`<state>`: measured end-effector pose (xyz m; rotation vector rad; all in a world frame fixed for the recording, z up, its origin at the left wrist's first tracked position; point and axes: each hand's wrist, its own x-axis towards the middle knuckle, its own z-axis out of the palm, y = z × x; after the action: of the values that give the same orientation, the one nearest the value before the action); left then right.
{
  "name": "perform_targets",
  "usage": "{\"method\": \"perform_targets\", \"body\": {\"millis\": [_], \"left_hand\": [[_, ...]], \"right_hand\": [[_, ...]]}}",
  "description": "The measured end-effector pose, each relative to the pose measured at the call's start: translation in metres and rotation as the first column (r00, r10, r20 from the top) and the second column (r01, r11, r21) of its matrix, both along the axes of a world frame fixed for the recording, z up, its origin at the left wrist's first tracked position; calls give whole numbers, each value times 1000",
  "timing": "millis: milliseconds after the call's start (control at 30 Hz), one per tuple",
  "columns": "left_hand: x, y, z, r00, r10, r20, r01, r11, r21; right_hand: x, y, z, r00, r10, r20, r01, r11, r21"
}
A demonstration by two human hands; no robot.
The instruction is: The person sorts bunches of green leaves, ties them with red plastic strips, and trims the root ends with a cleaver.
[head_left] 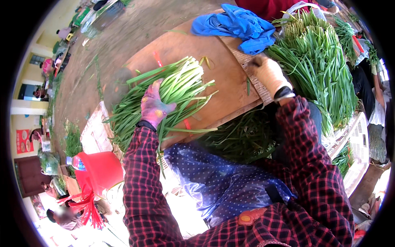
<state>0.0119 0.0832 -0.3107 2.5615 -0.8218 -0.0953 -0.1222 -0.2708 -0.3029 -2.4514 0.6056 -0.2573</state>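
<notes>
Checking labels first, we spotted a red poster point(24, 141) off to the left, its print too tiny to read. Our purple-gloved left hand point(155, 105) was clamped on a bunch of garlic chives point(181, 82), thumb spread, stalks between it and the fingers. Our cream-gloved right hand point(267, 76) was a blur by a woven strip point(239, 55), so we couldn't tell if its fingers were apart or together. The bunch sat on a brown board point(226, 82), leaves spilling past the left edge. Between bunch and right hand: mostly bare board plus a yellow tie point(207, 61). A blue cloth point(236, 26) hugged the far edge; a heap of chives point(317, 70) crowded the right.
</notes>
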Motion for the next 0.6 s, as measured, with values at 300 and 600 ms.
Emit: {"method": "perform_targets", "body": {"millis": [300,600], "left_hand": [[-3,1,-2,999,-20,45,21,999,-29],[-2,-5,5,993,-96,-65,95,995,-8]], "right_hand": [[13,111,7,959,278,-62,-274,960,56],[25,136,-6,954,297,38,-295,955,-40]]}}
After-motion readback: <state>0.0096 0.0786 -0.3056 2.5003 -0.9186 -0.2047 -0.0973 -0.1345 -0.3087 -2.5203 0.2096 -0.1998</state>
